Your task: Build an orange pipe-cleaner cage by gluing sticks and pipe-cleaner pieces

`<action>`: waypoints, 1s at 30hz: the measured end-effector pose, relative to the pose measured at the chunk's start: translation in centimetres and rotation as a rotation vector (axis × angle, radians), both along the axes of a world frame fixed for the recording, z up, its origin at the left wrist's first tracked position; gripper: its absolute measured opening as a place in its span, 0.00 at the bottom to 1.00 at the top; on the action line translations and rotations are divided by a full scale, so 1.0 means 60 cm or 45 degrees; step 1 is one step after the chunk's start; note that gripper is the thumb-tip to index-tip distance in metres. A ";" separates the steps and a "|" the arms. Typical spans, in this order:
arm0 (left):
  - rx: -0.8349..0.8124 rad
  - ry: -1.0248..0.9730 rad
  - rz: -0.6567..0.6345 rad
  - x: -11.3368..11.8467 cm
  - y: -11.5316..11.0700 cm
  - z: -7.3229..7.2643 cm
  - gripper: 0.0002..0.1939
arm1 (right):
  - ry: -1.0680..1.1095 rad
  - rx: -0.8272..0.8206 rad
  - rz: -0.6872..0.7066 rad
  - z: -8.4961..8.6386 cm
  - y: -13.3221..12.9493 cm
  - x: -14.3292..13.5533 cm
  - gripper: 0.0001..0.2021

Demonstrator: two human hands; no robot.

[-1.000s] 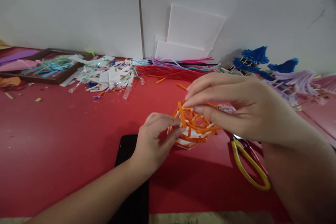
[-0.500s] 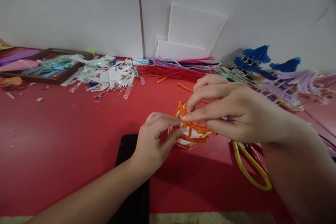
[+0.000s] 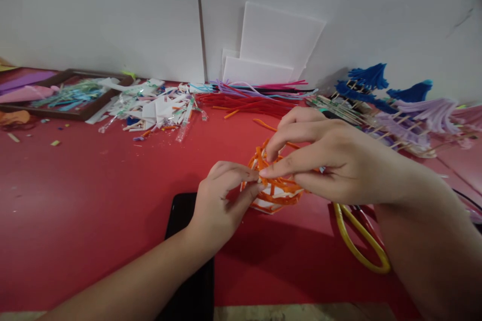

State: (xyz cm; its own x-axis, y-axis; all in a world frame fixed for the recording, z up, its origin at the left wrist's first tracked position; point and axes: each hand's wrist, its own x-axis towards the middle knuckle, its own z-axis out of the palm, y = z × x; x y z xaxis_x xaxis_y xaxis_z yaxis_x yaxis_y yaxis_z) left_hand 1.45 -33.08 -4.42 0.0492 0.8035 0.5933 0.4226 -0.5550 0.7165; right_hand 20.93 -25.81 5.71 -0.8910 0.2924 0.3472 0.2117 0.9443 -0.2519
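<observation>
In front of me on the red table stands a small orange and white basket-like frame (image 3: 282,199), built of thin sticks wound with orange pipe cleaners. My left hand (image 3: 226,195) pinches its near left rim between thumb and forefinger. From the right, my right hand (image 3: 320,155) reaches over the frame, its index fingertip pressing the orange pipe cleaner at that same spot; its other fingers curl above and hide part of the frame. Yellow-handled scissors (image 3: 357,246) lie under my right wrist. A black phone (image 3: 192,281) lies beneath my left forearm.
Behind lie a bundle of red pipe cleaners (image 3: 248,104), a heap of white scraps (image 3: 161,108) and a brown picture frame (image 3: 75,114). White boards (image 3: 278,35) lean on the wall. Blue and lilac stick models (image 3: 399,110) stand at right.
The upright orange end at the rim now lies lower. My right index fingertip has shifted slightly down and left; the left hand keeps its pinch.
</observation>
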 end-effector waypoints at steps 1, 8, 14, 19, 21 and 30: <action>-0.006 0.001 0.001 0.000 0.000 0.000 0.04 | 0.002 0.002 -0.005 0.001 0.000 0.000 0.17; -0.042 0.020 0.024 0.000 0.000 0.001 0.03 | 0.029 -0.009 -0.014 0.003 -0.001 -0.002 0.18; -0.001 -0.026 0.014 0.002 0.001 -0.003 0.04 | 0.024 -0.031 -0.045 0.000 -0.003 -0.002 0.18; -0.048 -0.004 0.040 0.002 -0.001 0.001 0.03 | 0.104 -0.012 -0.139 0.000 -0.002 -0.002 0.20; -0.115 -0.017 0.055 0.004 -0.002 0.004 0.05 | 0.121 0.025 -0.218 -0.003 0.001 -0.002 0.19; 0.021 -0.236 0.013 0.008 -0.009 -0.004 0.12 | 0.106 0.055 -0.227 -0.010 0.005 -0.002 0.19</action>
State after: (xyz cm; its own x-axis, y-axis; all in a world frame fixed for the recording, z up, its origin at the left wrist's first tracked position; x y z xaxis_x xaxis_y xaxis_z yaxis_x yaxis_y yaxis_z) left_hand 1.96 -33.65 -4.69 -0.0703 0.7933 0.6048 0.2898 -0.5639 0.7733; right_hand 20.79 -25.53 5.14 -0.7939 0.4265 0.4334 0.3567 0.9039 -0.2360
